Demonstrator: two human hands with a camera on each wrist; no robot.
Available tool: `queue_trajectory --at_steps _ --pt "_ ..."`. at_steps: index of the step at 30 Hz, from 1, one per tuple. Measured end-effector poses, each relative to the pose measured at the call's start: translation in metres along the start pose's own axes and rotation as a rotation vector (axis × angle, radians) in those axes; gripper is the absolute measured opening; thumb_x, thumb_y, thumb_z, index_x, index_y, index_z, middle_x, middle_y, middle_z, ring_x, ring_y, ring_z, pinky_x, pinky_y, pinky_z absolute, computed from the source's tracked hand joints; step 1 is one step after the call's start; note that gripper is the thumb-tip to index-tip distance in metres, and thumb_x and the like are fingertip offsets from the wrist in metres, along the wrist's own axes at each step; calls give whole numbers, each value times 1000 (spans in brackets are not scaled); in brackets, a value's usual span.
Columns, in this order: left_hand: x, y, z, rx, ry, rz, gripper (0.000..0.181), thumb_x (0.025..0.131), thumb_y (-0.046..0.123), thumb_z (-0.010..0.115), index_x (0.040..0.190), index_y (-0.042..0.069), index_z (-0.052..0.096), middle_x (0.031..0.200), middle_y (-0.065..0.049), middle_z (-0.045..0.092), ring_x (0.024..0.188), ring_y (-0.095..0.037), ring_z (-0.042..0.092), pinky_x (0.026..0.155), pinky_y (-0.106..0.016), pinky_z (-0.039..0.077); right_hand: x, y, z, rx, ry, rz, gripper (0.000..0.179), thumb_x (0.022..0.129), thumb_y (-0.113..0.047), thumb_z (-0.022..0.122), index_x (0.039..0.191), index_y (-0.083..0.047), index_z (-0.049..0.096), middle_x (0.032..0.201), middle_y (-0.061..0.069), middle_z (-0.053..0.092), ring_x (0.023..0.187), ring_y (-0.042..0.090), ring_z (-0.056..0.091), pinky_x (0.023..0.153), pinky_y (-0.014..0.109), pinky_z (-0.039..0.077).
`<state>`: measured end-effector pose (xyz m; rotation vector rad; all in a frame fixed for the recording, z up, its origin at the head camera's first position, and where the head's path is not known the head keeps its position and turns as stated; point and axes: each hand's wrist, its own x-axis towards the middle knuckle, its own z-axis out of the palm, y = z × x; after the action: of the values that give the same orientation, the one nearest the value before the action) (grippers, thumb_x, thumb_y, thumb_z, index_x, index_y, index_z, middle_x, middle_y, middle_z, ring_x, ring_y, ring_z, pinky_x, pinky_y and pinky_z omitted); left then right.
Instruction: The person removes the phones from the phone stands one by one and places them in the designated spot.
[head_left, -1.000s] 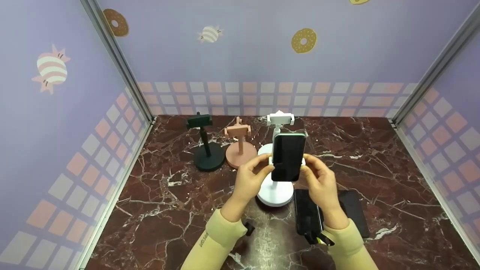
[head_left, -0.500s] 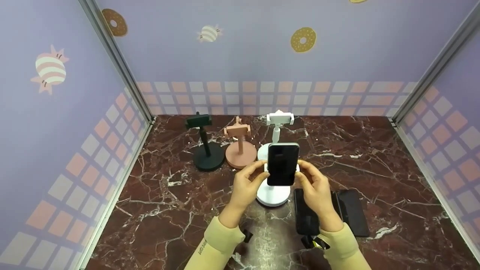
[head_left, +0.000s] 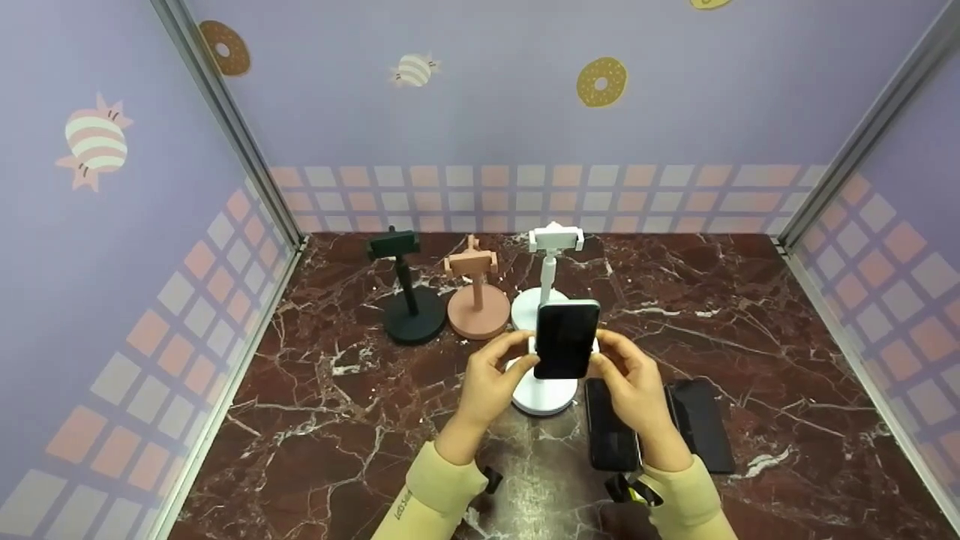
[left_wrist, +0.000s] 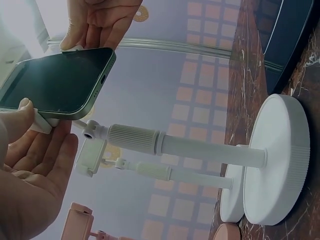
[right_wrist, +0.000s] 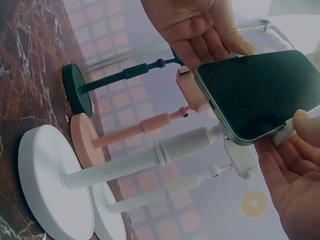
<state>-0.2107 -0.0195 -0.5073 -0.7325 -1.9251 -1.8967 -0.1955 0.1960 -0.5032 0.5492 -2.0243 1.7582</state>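
Observation:
A black-screened smartphone (head_left: 568,341) sits in the clamp of the front white phone stand (left_wrist: 215,150), screen toward me. My left hand (head_left: 487,382) pinches the clamp's left end between thumb and fingers. At the opposite end, my right hand (head_left: 637,382) grips the clamp in the same way. In the left wrist view, the left thumb lies on a white clamp jaw (left_wrist: 42,122) at the phone's edge. The right wrist view shows the right thumb on the other white jaw (right_wrist: 284,132). Below the phone, the round white base (head_left: 544,397) stands on the table.
Behind stands another white stand (head_left: 549,277), with a pink stand (head_left: 480,311) and a black stand (head_left: 414,315) to its left. Dark phones or tablets (head_left: 611,435) (head_left: 703,424) lie flat at the right, partly under the right forearm. Patterned walls enclose the marbled table (head_left: 322,420).
Both hands and the phone have come lower and slightly left in the head view, and the phone's upper end has dropped more than its lower end. Both hands keep their hold on the clamp.

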Motion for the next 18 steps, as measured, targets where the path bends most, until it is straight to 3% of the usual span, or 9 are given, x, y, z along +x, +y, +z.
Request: queue_trajectory --at_steps 8,18 --pt "-3 0 1 -10 0 9 33 89 -3 74 119 -14 67 114 -30 70 102 -18 72 88 -34 62 -3 0 -1 16 -7 30 27 95 15 59 121 23 58 113 -22 69 97 -3 67 80 14 57" --pt "-3 0 1 -27 2 -13 32 89 -2 74 119 -11 68 115 -27 71 103 -10 71 87 -37 62 -2 -3 -3 49 -18 48 28 95 15 59 121 24 57 111 -20 69 99 -1 68 83 13 57"
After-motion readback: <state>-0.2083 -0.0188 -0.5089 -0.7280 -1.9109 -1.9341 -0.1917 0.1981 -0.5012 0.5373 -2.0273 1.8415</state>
